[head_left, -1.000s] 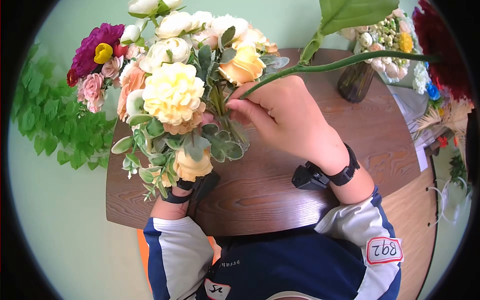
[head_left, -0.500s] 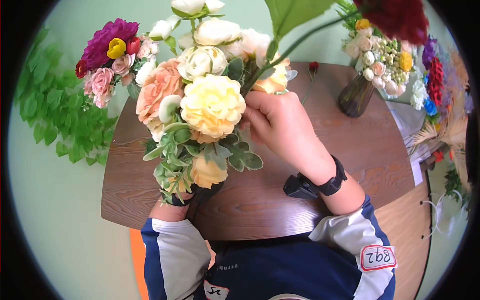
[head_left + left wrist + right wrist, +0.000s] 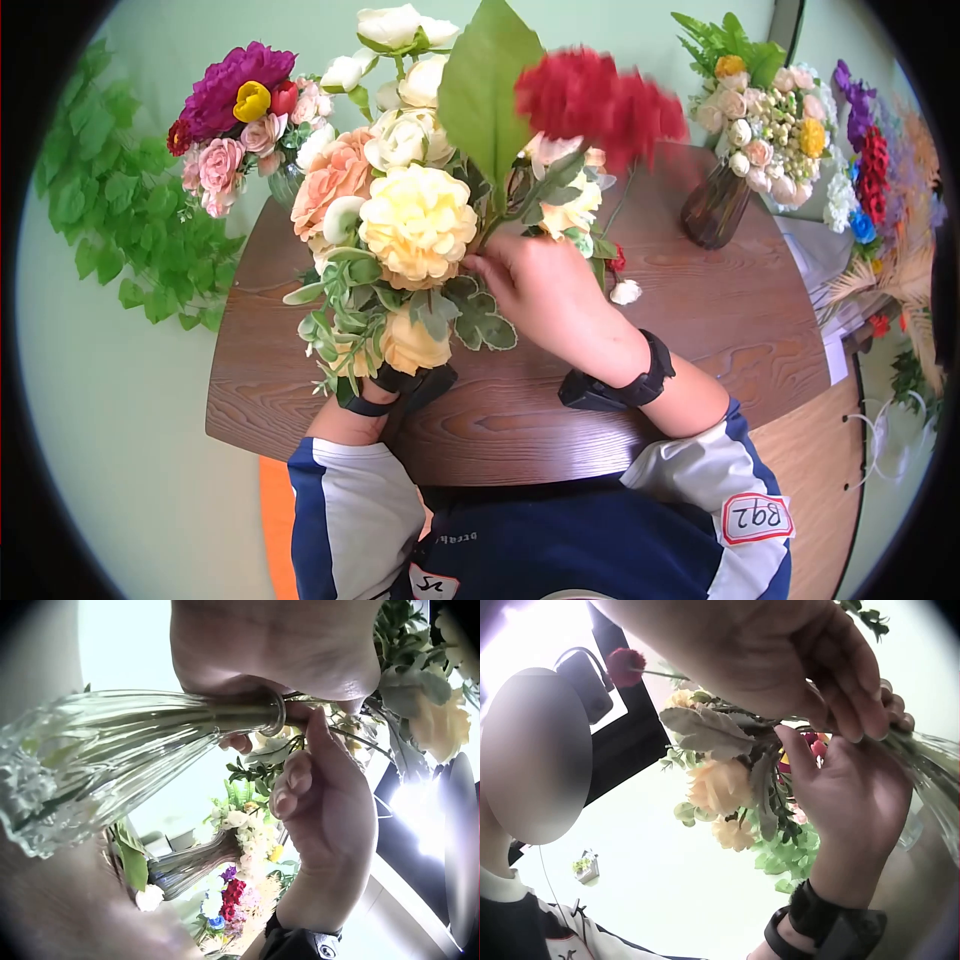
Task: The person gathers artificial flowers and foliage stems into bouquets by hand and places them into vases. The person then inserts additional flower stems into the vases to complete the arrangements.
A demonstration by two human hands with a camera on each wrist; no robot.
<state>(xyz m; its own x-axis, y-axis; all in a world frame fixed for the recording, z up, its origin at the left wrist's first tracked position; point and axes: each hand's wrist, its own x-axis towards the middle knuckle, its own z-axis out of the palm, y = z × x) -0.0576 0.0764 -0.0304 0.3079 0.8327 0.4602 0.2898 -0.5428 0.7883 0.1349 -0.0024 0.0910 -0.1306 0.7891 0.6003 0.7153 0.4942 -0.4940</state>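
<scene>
In the head view, my right hand [image 3: 550, 290] pinches the stem of a large red flower [image 3: 600, 105] at the bouquet's right side. The bloom leans up and right, with a broad green leaf [image 3: 490, 95] beside it. My left hand [image 3: 859, 795], hidden by blossoms in the head view, is wrapped around the neck of a ribbed clear glass vase [image 3: 112, 750]. Cream, peach and yellow flowers fill the vase, including a full yellow bloom [image 3: 418, 225]. In the left wrist view, the right fingers are right at the vase's mouth, among the stems.
A dark vase [image 3: 715, 205] of pale roses stands at the back right of the brown table [image 3: 720, 320]. A small white flower [image 3: 627, 292] lies right of my right hand. At the back left is a magenta flower [image 3: 235, 90] arrangement; green vines [image 3: 120, 210] hang beyond.
The red flower has swung left from the right edge to over the bouquet, its stem turning more upright. My right hand has moved slightly down. The bouquet sits a little further right in view.
</scene>
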